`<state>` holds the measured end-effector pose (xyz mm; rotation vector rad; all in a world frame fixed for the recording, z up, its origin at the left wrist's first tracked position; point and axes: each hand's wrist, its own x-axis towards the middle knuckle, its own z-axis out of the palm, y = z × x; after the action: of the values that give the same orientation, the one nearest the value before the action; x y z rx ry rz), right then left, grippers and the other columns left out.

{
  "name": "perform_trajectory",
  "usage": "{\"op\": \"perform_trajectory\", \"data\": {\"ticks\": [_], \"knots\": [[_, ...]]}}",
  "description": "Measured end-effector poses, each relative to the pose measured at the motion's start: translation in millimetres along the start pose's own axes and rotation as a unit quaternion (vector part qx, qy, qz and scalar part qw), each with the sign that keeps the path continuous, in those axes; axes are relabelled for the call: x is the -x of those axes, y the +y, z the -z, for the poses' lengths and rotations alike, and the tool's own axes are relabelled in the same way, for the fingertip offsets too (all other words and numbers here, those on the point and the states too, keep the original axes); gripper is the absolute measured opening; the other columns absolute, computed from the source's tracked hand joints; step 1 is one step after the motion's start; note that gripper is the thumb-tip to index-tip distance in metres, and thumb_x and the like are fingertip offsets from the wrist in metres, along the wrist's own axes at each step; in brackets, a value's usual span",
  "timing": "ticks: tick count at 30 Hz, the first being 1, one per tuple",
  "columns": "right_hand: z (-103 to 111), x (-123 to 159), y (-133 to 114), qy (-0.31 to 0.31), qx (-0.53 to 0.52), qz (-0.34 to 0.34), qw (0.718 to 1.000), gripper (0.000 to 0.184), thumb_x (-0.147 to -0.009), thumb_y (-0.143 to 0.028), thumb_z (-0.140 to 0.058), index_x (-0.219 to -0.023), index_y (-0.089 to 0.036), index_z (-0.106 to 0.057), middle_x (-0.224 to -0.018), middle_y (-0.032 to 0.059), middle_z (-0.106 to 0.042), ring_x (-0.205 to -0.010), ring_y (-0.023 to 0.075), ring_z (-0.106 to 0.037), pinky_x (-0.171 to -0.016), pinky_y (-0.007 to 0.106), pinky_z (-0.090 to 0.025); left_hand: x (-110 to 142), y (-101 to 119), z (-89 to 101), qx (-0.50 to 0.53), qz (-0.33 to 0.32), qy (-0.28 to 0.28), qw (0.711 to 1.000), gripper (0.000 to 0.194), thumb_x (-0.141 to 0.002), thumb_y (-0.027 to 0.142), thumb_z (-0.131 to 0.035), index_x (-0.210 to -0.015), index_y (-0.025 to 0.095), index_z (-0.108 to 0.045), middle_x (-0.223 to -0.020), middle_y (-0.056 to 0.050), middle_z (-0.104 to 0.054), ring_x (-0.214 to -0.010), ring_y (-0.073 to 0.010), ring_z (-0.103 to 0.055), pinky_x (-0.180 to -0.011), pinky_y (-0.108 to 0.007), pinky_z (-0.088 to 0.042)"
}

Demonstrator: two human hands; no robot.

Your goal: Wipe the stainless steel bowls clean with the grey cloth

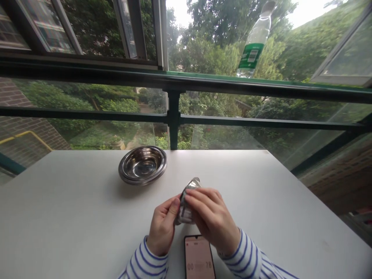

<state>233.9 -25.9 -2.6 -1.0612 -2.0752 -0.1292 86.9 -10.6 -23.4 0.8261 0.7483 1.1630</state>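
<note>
A small shiny metal bowl (pixel 186 215) is held tilted on its side above the white table, its rim facing away to the upper left. My left hand (pixel 163 224) pinches the rim at the near left, thumb on the outside. Across the outer wall lie the fingers of my right hand (pixel 213 217), pressed together against the metal and covering much of it. Whether anything thin is under those fingers I cannot tell. Just below the hands a phone (pixel 199 255) lies face up, its lit screen showing large digits.
A stack of shallow metal bowls (pixel 143 166) stands on the white table (pixel 72 224), left of my hands. Beyond the table's far edge runs a dark green railing (pixel 173 120) with glass panels. A plastic bottle (pixel 252 54) with a green label stands by the window above the rail.
</note>
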Motion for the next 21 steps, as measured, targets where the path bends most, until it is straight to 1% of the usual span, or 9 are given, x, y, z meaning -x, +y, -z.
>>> {"op": "perform_trajectory", "data": {"ticks": [3, 4, 7, 9, 11, 14, 17, 19, 21], "knots": [[0.4, -0.2, 2.8, 0.042, -0.006, -0.062, 0.997, 0.03, -0.084, -0.012, -0.045, -0.113, -0.017, -0.052, -0.11, 0.0098, -0.061, -0.101, 0.0215, -0.052, -0.083, 0.04, -0.045, 0.1, 0.9, 0.4, 0.0, 0.01, 0.01, 1.0, 0.026, -0.075, 0.03, -0.061, -0.093, 0.014, -0.07, -0.078, -0.007, -0.069, -0.077, -0.0191, -0.061, -0.071, -0.028, -0.048], [1.2, 0.1, 0.9, 0.034, -0.011, -0.054, 0.998, 0.03, -0.084, -0.012, -0.045, -0.113, -0.017, -0.052, -0.11, 0.0098, -0.061, -0.101, 0.0214, -0.052, -0.083, 0.04, -0.046, 0.1, 0.7, 1.2, -0.002, 0.011, 0.011, 1.0, 0.025, -0.074, 0.03, -0.062, -0.092, 0.013, -0.07, -0.079, -0.007, -0.07, -0.077, -0.0189, -0.061, -0.07, -0.027, -0.048], [4.4, 0.0, -9.1, -0.025, -0.026, 0.019, 0.999, 0.032, -0.083, -0.013, -0.048, -0.114, -0.017, -0.053, -0.111, 0.0084, -0.061, -0.104, 0.0215, -0.051, -0.086, 0.04, -0.045, 0.4, 0.0, 3.5, -0.002, 0.011, 0.01, 1.0, 0.024, -0.073, 0.028, -0.064, -0.09, 0.013, -0.071, -0.08, -0.008, -0.07, -0.078, -0.0188, -0.061, -0.073, -0.026, -0.046], [5.3, -1.5, -10.8, -0.021, -0.047, 0.017, 0.999, 0.031, -0.082, -0.013, -0.049, -0.112, -0.018, -0.054, -0.109, 0.0077, -0.062, -0.104, 0.0208, -0.052, -0.087, 0.039, -0.045, 0.7, 0.2, 3.4, 0.007, 0.013, 0.009, 1.0, 0.023, -0.072, 0.027, -0.065, -0.089, 0.012, -0.071, -0.079, -0.008, -0.069, -0.075, -0.0181, -0.061, -0.071, -0.025, -0.046], [3.8, -2.6, -3.9, 0.023, -0.098, -0.05, 0.994, 0.028, -0.083, -0.013, -0.047, -0.109, -0.018, -0.056, -0.107, 0.008, -0.063, -0.102, 0.0198, -0.054, -0.087, 0.038, -0.046, 1.0, 1.8, 1.8, 0.022, 0.019, 0.014, 0.999, 0.024, -0.071, 0.027, -0.066, -0.088, 0.012, -0.071, -0.076, -0.008, -0.069, -0.067, -0.0158, -0.06, -0.064, -0.024, -0.046], [-2.1, 0.9, 14.8, 0.078, -0.192, -0.18, 0.962, 0.023, -0.086, -0.017, -0.045, -0.103, -0.019, -0.059, -0.101, 0.0078, -0.064, -0.095, 0.0185, -0.058, -0.082, 0.034, -0.05, 0.7, 6.4, -1.1, 0.049, 0.023, 0.039, 0.998, 0.024, -0.07, 0.027, -0.066, -0.088, 0.012, -0.07, -0.073, -0.007, -0.069, -0.059, -0.0133, -0.058, -0.055, -0.022, -0.045], [-7.5, 8.5, 25.4, 0.107, -0.226, -0.271, 0.93, 0.021, -0.086, -0.022, -0.046, -0.101, -0.019, -0.061, -0.097, 0.007, -0.065, -0.092, 0.0184, -0.061, -0.079, 0.032, -0.052, -0.8, 11.2, -2.2, 0.08, 0.026, 0.058, 0.995, 0.025, -0.068, 0.028, -0.067, -0.087, 0.012, -0.07, -0.072, -0.007, -0.07, -0.062, -0.0168, -0.061, -0.054, -0.024, -0.047], [-8.1, 10.0, 23.5, 0.12, -0.222, -0.287, 0.924, 0.021, -0.086, -0.022, -0.047, -0.101, -0.019, -0.061, -0.097, 0.0069, -0.065, -0.092, 0.0186, -0.061, -0.08, 0.033, -0.052, -1.9, 13.1, -2.4, 0.093, 0.029, 0.062, 0.993, 0.024, -0.067, 0.028, -0.068, -0.085, 0.012, -0.071, -0.072, -0.008, -0.07, -0.067, -0.0196, -0.064, -0.058, -0.027, -0.049], [-5.8, 5.8, 17.0, 0.116, -0.215, -0.251, 0.937, 0.022, -0.085, -0.019, -0.047, -0.102, -0.019, -0.06, -0.1, 0.0073, -0.064, -0.095, 0.0188, -0.059, -0.083, 0.034, -0.05, -2.5, 13.7, -2.9, 0.095, 0.036, 0.057, 0.993, 0.022, -0.067, 0.027, -0.068, -0.083, 0.012, -0.071, -0.071, -0.008, -0.071, -0.07, -0.021, -0.065, -0.06, -0.027, -0.05]]}}
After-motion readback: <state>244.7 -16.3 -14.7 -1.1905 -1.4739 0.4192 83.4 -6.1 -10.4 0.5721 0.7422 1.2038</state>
